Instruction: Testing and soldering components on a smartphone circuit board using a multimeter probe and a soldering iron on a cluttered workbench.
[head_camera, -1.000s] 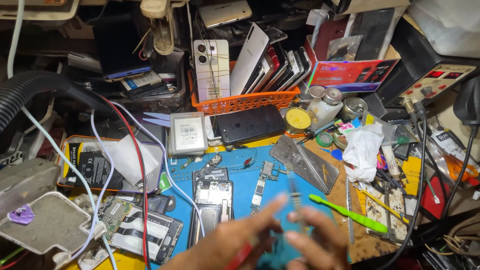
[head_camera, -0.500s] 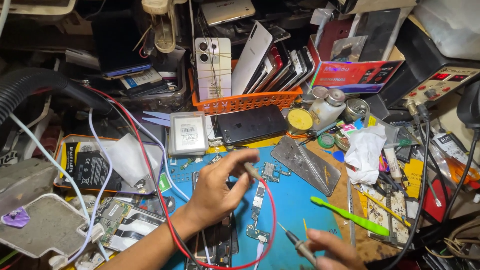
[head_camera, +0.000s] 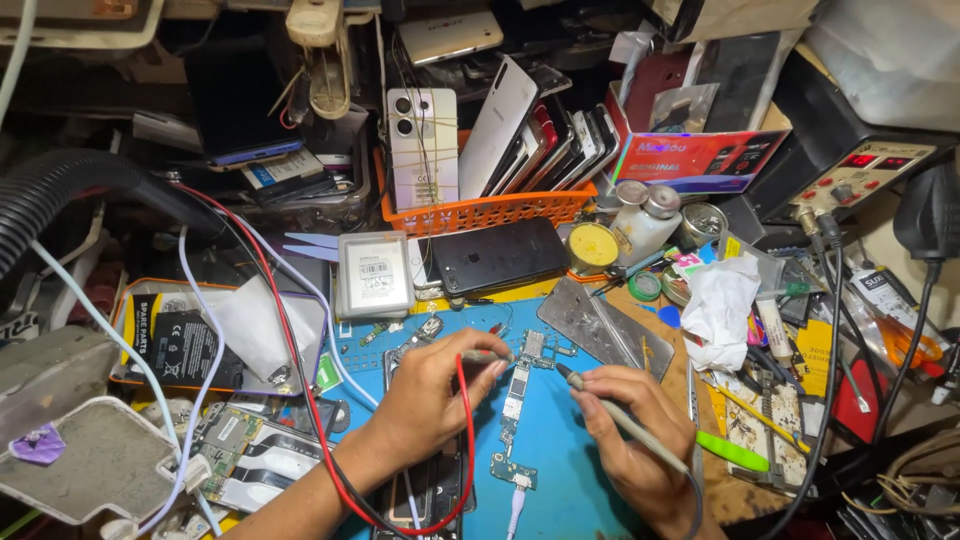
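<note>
My left hand (head_camera: 432, 388) pinches a red-wired test probe (head_camera: 487, 356), its tip resting near the top of a narrow phone circuit board (head_camera: 517, 395) on the blue work mat (head_camera: 580, 470). My right hand (head_camera: 630, 440) grips a second probe (head_camera: 600, 398) with a grey shaft, its black tip touching close to the board's upper right end. A red lead (head_camera: 462, 440) loops down from the left probe. An opened phone body (head_camera: 425, 490) lies under my left wrist, mostly hidden.
An orange basket (head_camera: 490, 210) of phones stands behind, with a black phone (head_camera: 500, 255) and a battery (head_camera: 373, 272) in front. A metal plate (head_camera: 600, 325), white tissue (head_camera: 722, 305), green toothbrush (head_camera: 735, 452), black hose (head_camera: 70, 190) and a soldering station (head_camera: 850, 170) crowd the sides.
Both hands have come up to the circuit board. The left hand moved right with the red probe. The right hand rose from the bottom edge and set its probe on the board.
</note>
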